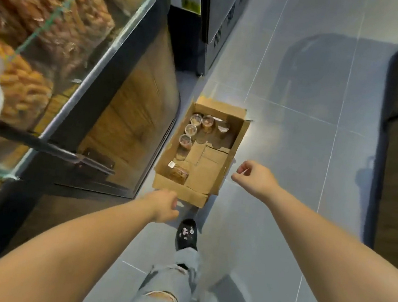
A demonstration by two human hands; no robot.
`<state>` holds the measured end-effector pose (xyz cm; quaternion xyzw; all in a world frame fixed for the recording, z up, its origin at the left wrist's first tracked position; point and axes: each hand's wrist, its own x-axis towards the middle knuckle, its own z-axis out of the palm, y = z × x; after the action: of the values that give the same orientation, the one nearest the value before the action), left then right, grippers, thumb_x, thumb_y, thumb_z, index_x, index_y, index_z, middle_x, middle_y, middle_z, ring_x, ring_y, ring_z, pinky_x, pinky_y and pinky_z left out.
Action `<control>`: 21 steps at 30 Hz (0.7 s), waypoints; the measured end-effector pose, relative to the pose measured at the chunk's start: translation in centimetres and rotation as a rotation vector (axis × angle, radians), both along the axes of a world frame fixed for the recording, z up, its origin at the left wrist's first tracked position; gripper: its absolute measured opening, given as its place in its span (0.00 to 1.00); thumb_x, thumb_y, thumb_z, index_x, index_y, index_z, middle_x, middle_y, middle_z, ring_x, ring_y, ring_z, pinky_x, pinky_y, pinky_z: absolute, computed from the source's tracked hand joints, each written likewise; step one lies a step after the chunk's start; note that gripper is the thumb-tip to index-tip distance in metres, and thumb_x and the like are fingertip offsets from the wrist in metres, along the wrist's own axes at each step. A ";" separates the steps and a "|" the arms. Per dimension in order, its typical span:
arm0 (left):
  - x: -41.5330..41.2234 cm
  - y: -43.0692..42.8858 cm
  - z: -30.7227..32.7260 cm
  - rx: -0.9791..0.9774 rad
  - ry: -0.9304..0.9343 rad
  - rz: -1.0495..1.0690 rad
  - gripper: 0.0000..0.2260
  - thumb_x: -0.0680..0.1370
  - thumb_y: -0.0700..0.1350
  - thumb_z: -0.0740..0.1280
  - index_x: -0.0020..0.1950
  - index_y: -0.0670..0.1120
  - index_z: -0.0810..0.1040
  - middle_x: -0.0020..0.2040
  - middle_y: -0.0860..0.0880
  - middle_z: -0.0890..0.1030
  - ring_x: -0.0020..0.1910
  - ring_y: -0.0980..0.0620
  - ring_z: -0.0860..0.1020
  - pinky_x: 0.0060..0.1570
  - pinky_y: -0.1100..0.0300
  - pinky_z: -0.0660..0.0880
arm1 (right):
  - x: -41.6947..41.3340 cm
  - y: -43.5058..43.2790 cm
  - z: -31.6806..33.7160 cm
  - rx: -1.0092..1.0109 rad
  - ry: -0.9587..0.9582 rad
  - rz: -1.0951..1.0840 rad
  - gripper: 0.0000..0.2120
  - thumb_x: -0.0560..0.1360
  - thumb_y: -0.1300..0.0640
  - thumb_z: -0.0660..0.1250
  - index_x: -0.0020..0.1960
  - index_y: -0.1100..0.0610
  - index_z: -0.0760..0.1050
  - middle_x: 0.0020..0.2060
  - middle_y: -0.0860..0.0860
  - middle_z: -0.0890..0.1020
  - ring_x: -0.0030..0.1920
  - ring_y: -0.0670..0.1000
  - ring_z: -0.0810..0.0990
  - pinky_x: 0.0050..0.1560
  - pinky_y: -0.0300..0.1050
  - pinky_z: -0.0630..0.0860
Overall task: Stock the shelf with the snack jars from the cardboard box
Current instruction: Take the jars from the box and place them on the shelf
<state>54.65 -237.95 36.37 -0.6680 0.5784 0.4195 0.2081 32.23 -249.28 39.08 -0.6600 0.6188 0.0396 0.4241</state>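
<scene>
1. The box sits open on the tiled floor, its left side close against the foot of the case.
2. Four jars stand upright and close together in the box's far left corner, lids up, with brownish snacks inside.
3. A pale jar stands just to their right, near the far wall of the box.
4. A tipped jar lies on its side in the near left corner, full of something brown, a white patch at its far end.
5. The rest of the box bottom shows bare cardboard flaps.
6. The left grip hangs just over the near left corner of the box, fingers loosely curled and grasping nothing.
7. The right grip is out past the box's right edge, apart from it, released too, with thumb and forefinger loosely bent and nothing between them.
8. A glass shelf in the case carries bags of fried snacks behind the glass front.
9. A black shoe is planted at the near edge of the box, under a leg in ripped light jeans.
10. A dark cabinet stands on the floor beyond the far end of the case.
</scene>
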 end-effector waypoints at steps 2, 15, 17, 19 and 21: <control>0.1 -2.8 -2.5 0.038 -0.006 0.012 0.13 0.75 0.51 0.63 0.57 0.46 0.73 0.57 0.45 0.75 0.54 0.44 0.75 0.54 0.52 0.73 | 0.1 -2.9 -2.6 0.062 0.037 0.091 0.09 0.73 0.48 0.66 0.49 0.52 0.73 0.43 0.49 0.77 0.46 0.51 0.77 0.48 0.49 0.77; -1.0 -17.1 -22.9 0.123 0.089 0.600 0.07 0.77 0.47 0.63 0.52 0.46 0.74 0.51 0.48 0.71 0.50 0.48 0.74 0.53 0.57 0.72 | 3.5 -23.7 -21.5 0.164 0.206 0.417 0.11 0.74 0.50 0.63 0.55 0.51 0.72 0.50 0.49 0.78 0.50 0.53 0.76 0.47 0.46 0.74; -1.5 -17.4 -27.0 0.144 0.089 0.725 0.04 0.76 0.47 0.63 0.45 0.48 0.72 0.51 0.47 0.74 0.50 0.47 0.75 0.54 0.54 0.73 | 4.8 -26.4 -24.1 0.116 0.130 0.388 0.11 0.74 0.52 0.64 0.55 0.52 0.72 0.48 0.49 0.77 0.49 0.53 0.76 0.44 0.43 0.70; -2.0 -17.3 -31.7 0.153 0.074 0.890 0.08 0.75 0.48 0.64 0.38 0.50 0.67 0.52 0.44 0.76 0.48 0.46 0.75 0.52 0.53 0.74 | 6.2 -28.6 -26.9 0.004 0.075 0.384 0.12 0.75 0.51 0.64 0.58 0.53 0.71 0.48 0.49 0.77 0.46 0.52 0.75 0.43 0.43 0.68; -2.5 -17.4 -35.7 0.160 0.046 1.071 0.08 0.76 0.47 0.65 0.39 0.49 0.67 0.54 0.43 0.77 0.49 0.45 0.75 0.50 0.55 0.72 | 7.3 -30.0 -30.4 -0.050 0.066 0.388 0.14 0.76 0.52 0.63 0.60 0.54 0.71 0.48 0.50 0.76 0.45 0.52 0.73 0.45 0.43 0.68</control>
<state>52.12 -255.33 0.69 -0.8419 0.1275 0.5243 0.0026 39.49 -279.25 8.64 -0.7757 0.4942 0.1268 0.3715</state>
